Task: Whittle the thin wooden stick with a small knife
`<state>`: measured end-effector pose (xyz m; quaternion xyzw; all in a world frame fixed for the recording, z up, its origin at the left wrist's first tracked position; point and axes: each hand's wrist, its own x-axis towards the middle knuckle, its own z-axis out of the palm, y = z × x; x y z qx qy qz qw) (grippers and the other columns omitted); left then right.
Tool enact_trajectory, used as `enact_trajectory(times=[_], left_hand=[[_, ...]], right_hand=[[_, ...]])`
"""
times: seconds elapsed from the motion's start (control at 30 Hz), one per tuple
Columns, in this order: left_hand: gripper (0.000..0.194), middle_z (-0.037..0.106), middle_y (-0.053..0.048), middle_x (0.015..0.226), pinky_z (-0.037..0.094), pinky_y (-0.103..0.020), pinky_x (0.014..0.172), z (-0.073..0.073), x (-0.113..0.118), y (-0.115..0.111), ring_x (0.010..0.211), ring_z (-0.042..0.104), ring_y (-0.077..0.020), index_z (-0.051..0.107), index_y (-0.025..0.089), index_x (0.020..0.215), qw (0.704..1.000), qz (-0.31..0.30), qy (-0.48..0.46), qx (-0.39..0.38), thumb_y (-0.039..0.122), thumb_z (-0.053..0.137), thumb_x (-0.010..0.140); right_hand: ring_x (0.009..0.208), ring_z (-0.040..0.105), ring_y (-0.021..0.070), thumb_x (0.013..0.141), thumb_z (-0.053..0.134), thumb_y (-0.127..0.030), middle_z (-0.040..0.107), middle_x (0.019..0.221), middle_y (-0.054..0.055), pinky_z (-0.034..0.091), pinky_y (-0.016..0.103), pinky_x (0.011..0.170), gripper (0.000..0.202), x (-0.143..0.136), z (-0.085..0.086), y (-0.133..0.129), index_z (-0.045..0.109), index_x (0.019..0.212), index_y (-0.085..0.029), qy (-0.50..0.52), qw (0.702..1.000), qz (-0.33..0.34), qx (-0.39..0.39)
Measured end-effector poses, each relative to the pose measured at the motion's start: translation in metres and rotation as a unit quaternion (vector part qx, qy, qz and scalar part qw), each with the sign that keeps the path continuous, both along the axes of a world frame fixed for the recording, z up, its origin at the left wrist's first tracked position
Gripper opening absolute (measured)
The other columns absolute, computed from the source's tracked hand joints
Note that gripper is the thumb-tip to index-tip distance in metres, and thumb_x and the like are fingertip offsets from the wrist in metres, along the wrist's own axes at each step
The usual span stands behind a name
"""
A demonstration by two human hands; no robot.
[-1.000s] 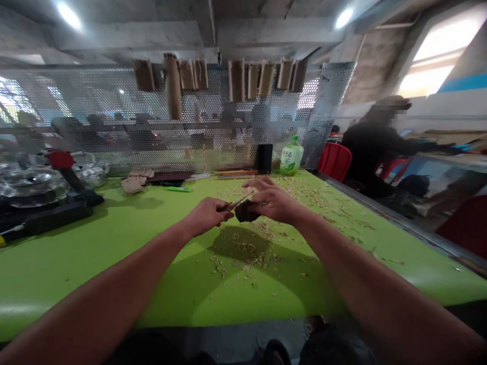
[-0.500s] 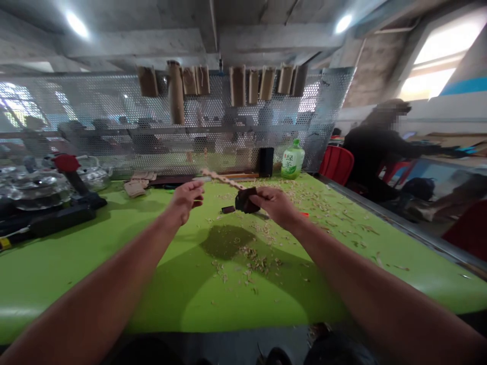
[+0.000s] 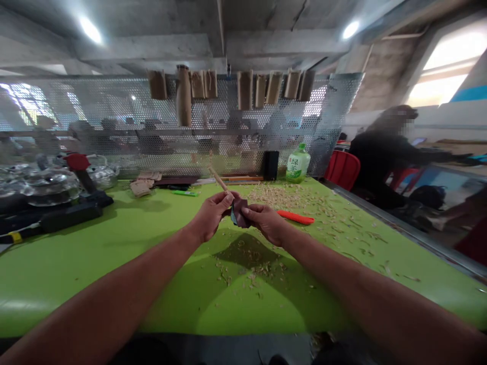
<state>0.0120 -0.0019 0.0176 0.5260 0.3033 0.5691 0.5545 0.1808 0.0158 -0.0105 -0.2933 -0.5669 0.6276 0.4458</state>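
My left hand [image 3: 215, 213] is closed around the lower end of a thin, pale wooden stick [image 3: 217, 177], which slants up and away to the left. My right hand [image 3: 264, 220] pinches a folded piece of dark brown sandpaper [image 3: 240, 213] with a grey-blue side showing. The sandpaper sits between the two hands, at the stick's near end, and the left fingertips meet its edge. Fingers and sandpaper hide that end of the stick. Beyond my right hand lies an orange-red ribbed handle [image 3: 297, 218], probably of a knife.
Wood shavings [image 3: 266, 195] litter the green tabletop [image 3: 152, 263]. A green bottle [image 3: 297, 165] and a black box [image 3: 271, 166] stand at the back, near a bright green cutter [image 3: 185, 193]. Metal kettles [image 3: 49, 187] crowd the left. A person [image 3: 380, 152] sits at right.
My left hand has moved right from open air and closed on the stick. The stick now points up more steeply, and the view has shifted slightly left, uncovering the orange-red handle.
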Motion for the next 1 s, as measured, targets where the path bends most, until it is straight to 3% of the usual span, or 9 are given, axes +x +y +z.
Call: enact_trajectory(times=[0.07, 0.17, 0.4, 0.57, 0.77, 1.0], left_hand=[[0.030, 0.064, -0.002, 0.078, 0.050, -0.024, 0.069, 0.000, -0.002, 0.002, 0.071, 0.060, -0.0115, 0.065, 0.014, 0.081, 1.000, 0.020, -0.009, 0.014, 0.042, 0.071, 0.076], [0.028, 0.059, 0.001, 0.071, 0.051, -0.026, 0.063, 0.000, -0.006, 0.004, 0.062, 0.059, -0.0109, 0.060, 0.015, 0.084, 0.999, 0.026, -0.026, -0.013, 0.042, 0.066, 0.081], [0.023, 0.050, 0.004, 0.068, 0.039, -0.019, 0.038, -0.003, -0.003, -0.002, 0.046, 0.047, -0.0064, 0.057, 0.016, 0.092, 0.998, -0.048, -0.018, -0.036, 0.038, 0.061, 0.086], [0.021, 0.049, 0.004, 0.069, 0.036, -0.015, 0.039, -0.003, 0.003, -0.007, 0.048, 0.044, -0.0046, 0.057, 0.016, 0.095, 0.996, -0.082, -0.019, -0.029, 0.031, 0.066, 0.083], [0.023, 0.054, 0.002, 0.074, 0.041, -0.018, 0.044, -0.004, 0.008, -0.017, 0.052, 0.049, -0.0059, 0.055, 0.017, 0.098, 0.994, -0.096, 0.019, -0.042, 0.030, 0.066, 0.083], [0.025, 0.055, 0.002, 0.074, 0.044, -0.020, 0.044, -0.003, 0.014, -0.023, 0.051, 0.051, -0.0070, 0.053, 0.018, 0.096, 0.994, -0.081, 0.061, -0.034, 0.030, 0.068, 0.080]], right_hand=[[0.073, 0.060, 0.0128, 0.061, 0.083, -0.045, 0.071, 0.078, 0.002, 0.042, 0.029, 0.078, 0.038, 0.002, 0.003, 0.000, 0.075, 0.085, -0.016, 0.000, 1.000, 0.002, 0.013], [0.073, 0.060, 0.0127, 0.061, 0.083, -0.041, 0.071, 0.078, 0.001, 0.045, 0.029, 0.077, 0.034, 0.009, 0.010, 0.000, 0.073, 0.084, -0.018, 0.047, 0.998, -0.025, 0.023], [0.050, 0.056, 0.0100, 0.073, 0.075, -0.039, 0.063, 0.062, -0.004, 0.046, 0.023, 0.046, 0.025, 0.025, 0.027, 0.004, 0.059, 0.077, -0.020, 0.159, 0.982, -0.097, 0.017], [0.047, 0.055, 0.0091, 0.077, 0.072, -0.041, 0.062, 0.060, -0.004, 0.046, 0.021, 0.042, 0.025, 0.027, 0.029, 0.004, 0.056, 0.078, -0.020, 0.163, 0.980, -0.109, 0.027], [0.044, 0.051, 0.0075, 0.067, 0.079, -0.045, 0.058, 0.057, -0.006, 0.044, 0.020, 0.040, 0.034, 0.022, 0.029, 0.003, 0.057, 0.072, -0.019, 0.167, 0.980, -0.108, 0.027], [0.045, 0.047, 0.0073, 0.066, 0.077, -0.048, 0.056, 0.060, -0.006, 0.041, 0.021, 0.039, 0.036, 0.014, 0.029, -0.001, 0.057, 0.074, -0.020, 0.137, 0.981, -0.127, 0.047]])
